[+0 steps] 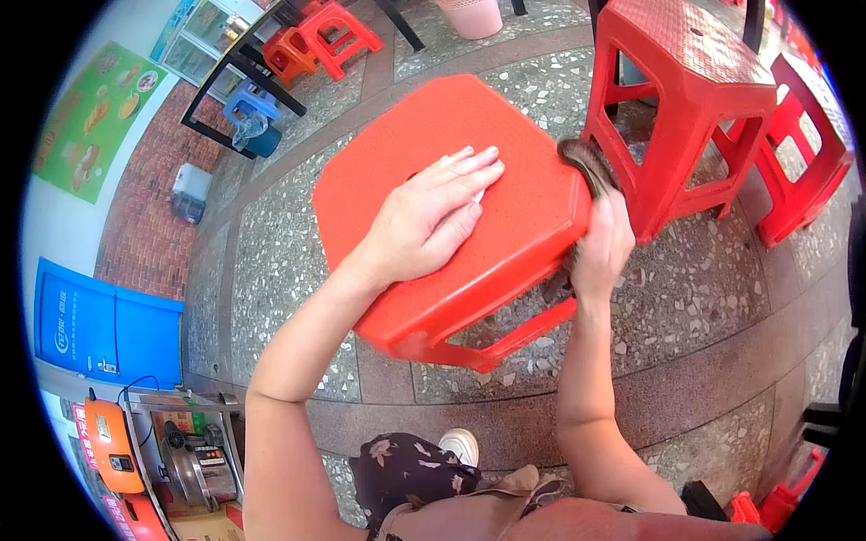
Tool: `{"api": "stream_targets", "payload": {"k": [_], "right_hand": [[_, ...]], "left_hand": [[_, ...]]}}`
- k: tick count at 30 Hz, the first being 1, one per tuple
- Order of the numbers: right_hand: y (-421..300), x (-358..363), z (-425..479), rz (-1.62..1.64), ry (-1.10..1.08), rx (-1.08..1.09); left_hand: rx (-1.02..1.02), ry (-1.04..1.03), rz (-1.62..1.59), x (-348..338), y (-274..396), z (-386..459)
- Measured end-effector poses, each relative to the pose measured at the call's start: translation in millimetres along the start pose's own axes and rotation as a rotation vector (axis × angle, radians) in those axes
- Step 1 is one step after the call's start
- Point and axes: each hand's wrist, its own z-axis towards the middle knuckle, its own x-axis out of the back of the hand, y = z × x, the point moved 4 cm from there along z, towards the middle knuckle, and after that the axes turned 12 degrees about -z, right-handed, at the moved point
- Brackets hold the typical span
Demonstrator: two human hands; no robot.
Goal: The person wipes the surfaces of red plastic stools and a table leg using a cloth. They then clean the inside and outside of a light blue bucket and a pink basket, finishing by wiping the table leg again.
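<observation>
A red plastic stool (433,135) stands upright in front of me, its textured seat facing up. Flat on that seat lies my left hand (433,209), fingers stretched towards the far right and the thumb apart from them. A small whitish patch shows beneath its fingers; what it is I cannot tell. At the right edge of the seat, my right hand (605,237) grips a dark brown cloth (587,162), pressed to the stool's side. Motion blurs the cloth, and part of it is hidden behind the fingers.
Taller stacked red stools (676,101) stand close on the right, with another red stool (805,149) beyond. Black table legs (270,88), a blue bin (262,140) and a pink basket (472,17) are farther off. Left are a blue door (108,324) and a metal cart (183,404).
</observation>
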Motion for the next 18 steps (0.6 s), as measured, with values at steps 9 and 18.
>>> {"api": "stream_targets", "payload": {"k": [9, 18], "right_hand": [[244, -14, -86, 0.751, -0.231, -0.718], [178, -19, -216, 0.170, 0.208, -0.641]], "left_hand": [[-0.018, -0.067, 0.015, 3, -7, -4], [-0.010, 0.114, 0.052, 37, -42, -35]]}}
